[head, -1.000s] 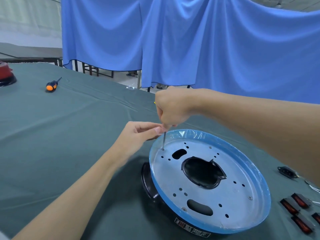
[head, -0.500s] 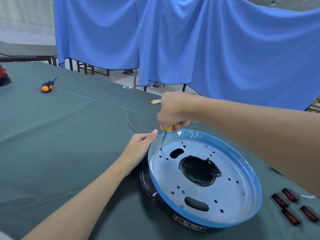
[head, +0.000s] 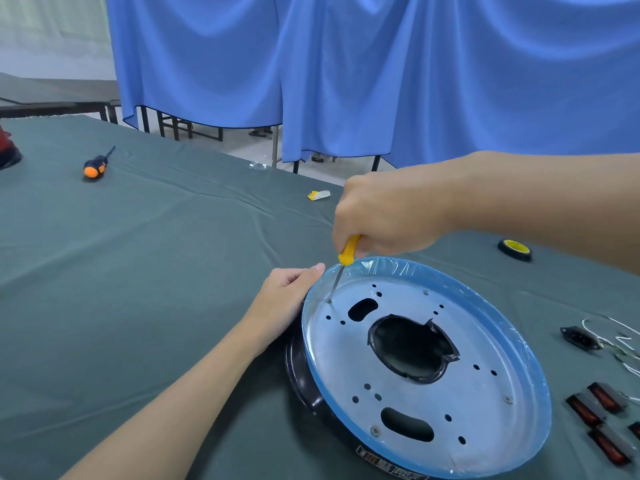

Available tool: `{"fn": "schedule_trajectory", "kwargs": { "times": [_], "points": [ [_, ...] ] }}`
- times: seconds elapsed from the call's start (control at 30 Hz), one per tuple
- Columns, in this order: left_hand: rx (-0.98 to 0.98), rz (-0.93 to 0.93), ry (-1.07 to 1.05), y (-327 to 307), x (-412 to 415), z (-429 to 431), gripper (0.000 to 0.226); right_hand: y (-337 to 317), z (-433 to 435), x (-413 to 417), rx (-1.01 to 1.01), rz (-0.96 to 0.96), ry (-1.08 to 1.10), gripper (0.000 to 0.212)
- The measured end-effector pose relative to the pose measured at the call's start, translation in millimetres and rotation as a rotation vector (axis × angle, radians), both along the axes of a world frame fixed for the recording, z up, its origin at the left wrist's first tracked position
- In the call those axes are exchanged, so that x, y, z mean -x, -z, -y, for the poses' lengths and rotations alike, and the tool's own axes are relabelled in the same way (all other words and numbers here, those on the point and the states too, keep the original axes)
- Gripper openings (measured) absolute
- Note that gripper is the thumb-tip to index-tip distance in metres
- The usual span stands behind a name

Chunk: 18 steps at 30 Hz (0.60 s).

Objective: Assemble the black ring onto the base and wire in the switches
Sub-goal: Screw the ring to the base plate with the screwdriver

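A round metal base (head: 478,403) wrapped in blue film lies on the green table, over a black ring (head: 301,372) that shows at its left edge. My right hand (head: 384,216) grips a yellow-handled screwdriver (head: 348,251); its tip stands on a screw at the base's upper left. My left hand (head: 284,299) holds the base's left rim, thumb on top. Several black switches with red faces (head: 602,417) lie at the right. A black socket with white wires (head: 581,337) lies above them.
An orange and black screwdriver (head: 95,166) lies far left on the table. A small yellow and white packet (head: 318,195) sits near the table's back edge. A yellow and black roll (head: 514,249) lies at the right. Blue curtains hang behind.
My left hand dropped from beside the screwdriver shaft to the base's rim. My right hand rose a little, so the yellow handle now shows, and the shaft tilted.
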<state>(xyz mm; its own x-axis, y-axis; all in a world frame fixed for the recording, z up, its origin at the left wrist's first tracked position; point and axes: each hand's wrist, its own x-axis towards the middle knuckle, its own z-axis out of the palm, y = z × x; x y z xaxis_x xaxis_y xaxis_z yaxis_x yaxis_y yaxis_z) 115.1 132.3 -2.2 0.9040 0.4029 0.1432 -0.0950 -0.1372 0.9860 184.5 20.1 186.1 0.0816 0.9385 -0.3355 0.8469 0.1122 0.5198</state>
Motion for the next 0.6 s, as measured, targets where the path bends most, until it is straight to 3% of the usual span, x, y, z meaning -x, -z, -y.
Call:
{"fn": "schedule_trajectory", "kwargs": {
  "times": [0.17,0.33,0.6],
  "points": [
    [-0.013,-0.004,-0.031,1.6,-1.6,1.6,0.060,10.4,-1.1,3.3,0.057,0.129,-0.076,0.025],
    [-0.006,0.014,-0.039,2.1,-0.5,3.5,0.060,12.3,-9.4,11.8,0.023,0.116,-0.092,0.042],
    [-0.029,0.021,-0.066,2.0,-1.2,4.5,0.052,13.1,1.3,-0.9,-0.130,-0.221,0.375,0.045]
  ]
}}
